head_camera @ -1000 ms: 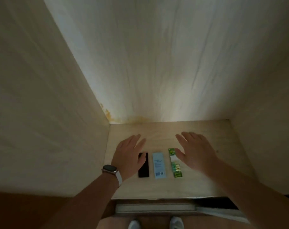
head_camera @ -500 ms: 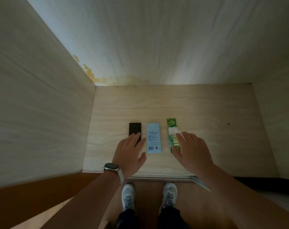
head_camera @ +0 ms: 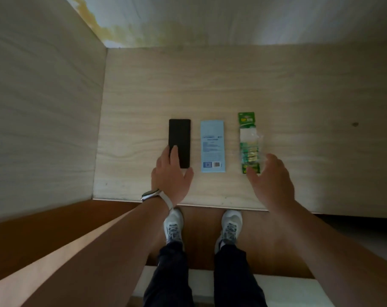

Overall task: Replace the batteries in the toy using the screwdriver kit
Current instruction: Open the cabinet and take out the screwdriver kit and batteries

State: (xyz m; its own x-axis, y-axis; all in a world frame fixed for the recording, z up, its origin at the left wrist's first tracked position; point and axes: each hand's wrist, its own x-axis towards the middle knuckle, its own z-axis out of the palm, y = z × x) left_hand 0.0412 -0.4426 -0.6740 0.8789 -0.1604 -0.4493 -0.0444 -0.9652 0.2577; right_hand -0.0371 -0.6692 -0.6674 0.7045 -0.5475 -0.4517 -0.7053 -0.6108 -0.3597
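Three flat items lie side by side on the pale wooden table (head_camera: pixel 210 85). On the left is a black rectangular slab (head_camera: pixel 179 138). A light blue box (head_camera: pixel 212 146) with a barcode sits in the middle. On the right is a green blister pack of batteries (head_camera: pixel 249 140), partly torn open. My left hand (head_camera: pixel 171 176) hovers over the near end of the black slab, fingers relaxed, a fingertip overlapping it. My right hand (head_camera: pixel 271 180) hangs just in front of the battery pack, fingers loosely spread, holding nothing.
A wooden side panel (head_camera: pixel 44 107) walls the table on the left and a pale back wall (head_camera: pixel 232 18) stands behind. The table's front edge (head_camera: pixel 210 203) runs below my hands. My feet in white shoes (head_camera: pixel 173 224) stand on the brown floor.
The view has tipped downward, so the table and items fill more of the frame. Both hands have drawn back toward the front edge, uncovering most of the three items.
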